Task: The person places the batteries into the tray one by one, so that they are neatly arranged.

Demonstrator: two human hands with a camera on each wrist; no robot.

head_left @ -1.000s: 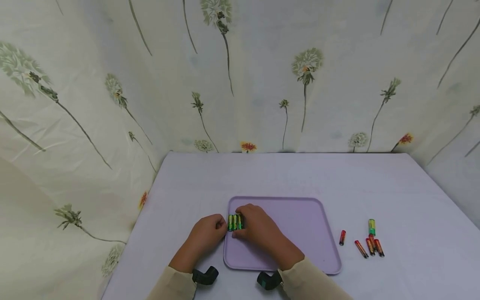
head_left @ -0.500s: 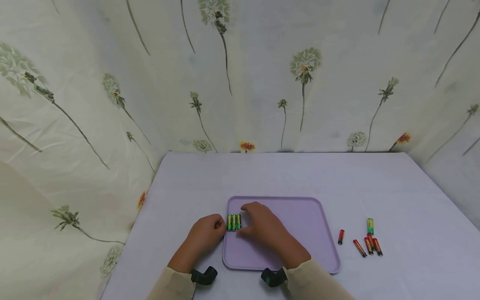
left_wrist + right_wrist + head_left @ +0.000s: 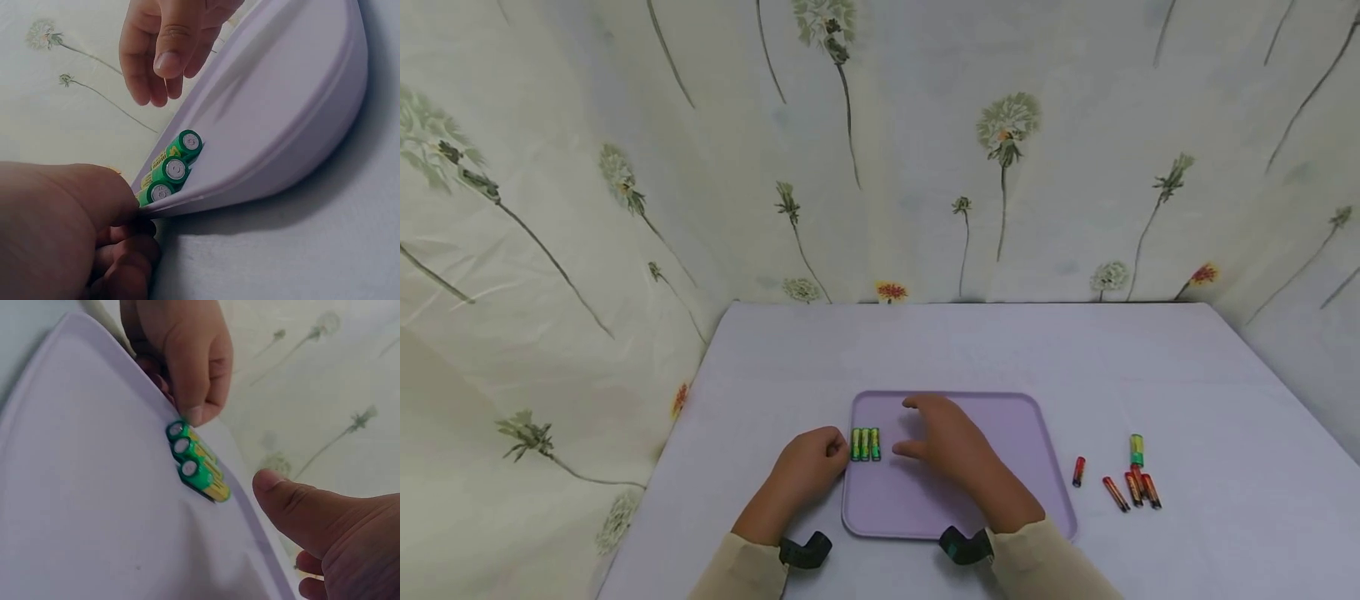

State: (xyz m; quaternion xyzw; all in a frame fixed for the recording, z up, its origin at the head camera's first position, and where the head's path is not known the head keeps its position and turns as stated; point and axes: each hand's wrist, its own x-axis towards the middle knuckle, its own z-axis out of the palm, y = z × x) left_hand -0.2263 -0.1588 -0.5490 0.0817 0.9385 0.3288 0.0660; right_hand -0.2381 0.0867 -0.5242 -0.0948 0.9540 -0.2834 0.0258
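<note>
Three green batteries point(image 3: 865, 444) lie side by side just inside the left rim of a lilac tray point(image 3: 1000, 433). My left hand point(image 3: 829, 454) sits curled at that rim, thumb on top next to the batteries and fingers tucked under the edge. The left wrist view shows the batteries point(image 3: 172, 169) end-on beside my left hand point(image 3: 94, 237). My right hand point(image 3: 913, 429) hovers over the tray a little right of the batteries, fingers relaxed and holding nothing. In the right wrist view its thumb point(image 3: 312, 512) is clear of the batteries point(image 3: 197, 462).
On the lilac tablecloth right of the tray lie a lone red battery point(image 3: 1078, 471), a cluster of red batteries point(image 3: 1133, 489) and one green battery point(image 3: 1137, 450). Flowered cloth walls close in the back and both sides.
My right hand has let go of the green batteries and drawn back to the right, lifting over the tray. My left hand and the batteries have stayed put.
</note>
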